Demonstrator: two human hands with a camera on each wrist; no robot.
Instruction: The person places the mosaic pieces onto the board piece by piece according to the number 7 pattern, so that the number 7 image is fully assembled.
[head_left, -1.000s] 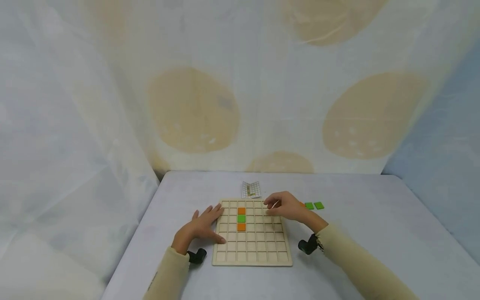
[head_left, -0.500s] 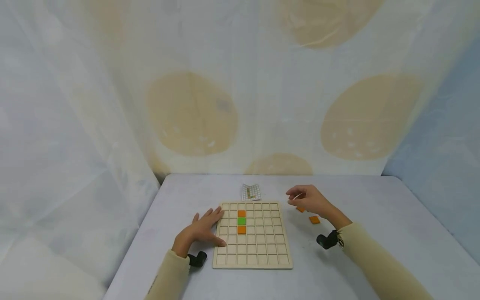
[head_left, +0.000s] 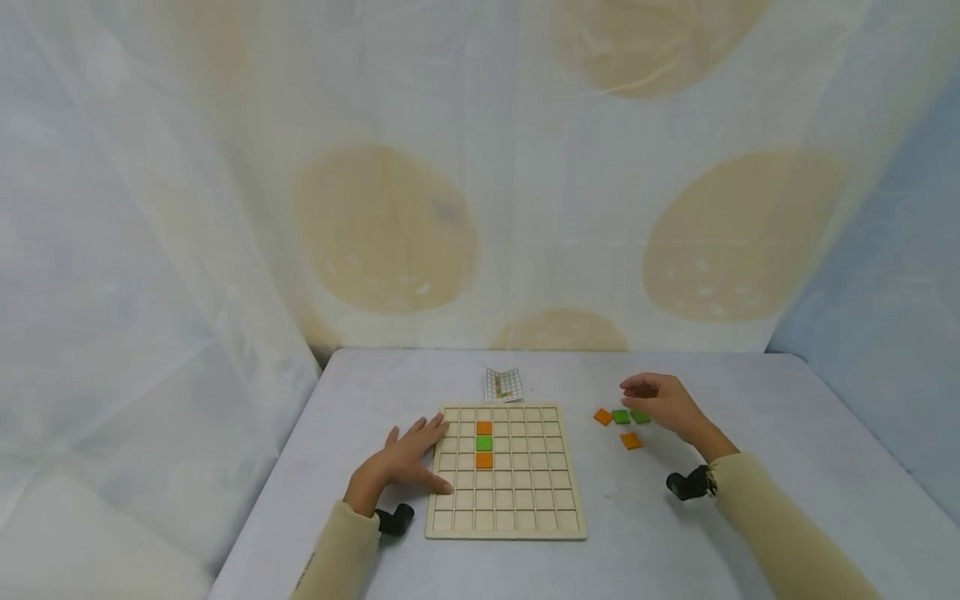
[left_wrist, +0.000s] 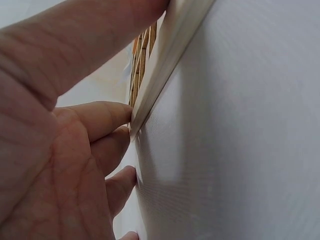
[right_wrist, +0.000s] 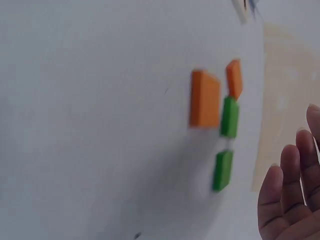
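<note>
While left hand (head_left: pixel 401 461) steadies board (head_left: pixel 506 471), right hand (head_left: pixel 663 402) hovers, fingers relaxed, empty.
Green tile (head_left: pixel 640 416) judged light, rigid, thin; pinch by opposite edges.

I see a pale grey table (head_left: pixel 750 433) against draped white fabric (head_left: pixel 225 167) with large tan circles (softly, evenly lit).

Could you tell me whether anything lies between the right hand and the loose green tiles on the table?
Nothing visible does. The right hand hovers open just beside the nearest green tile, with only bare table between them; two orange tiles lie on the far side.
</note>
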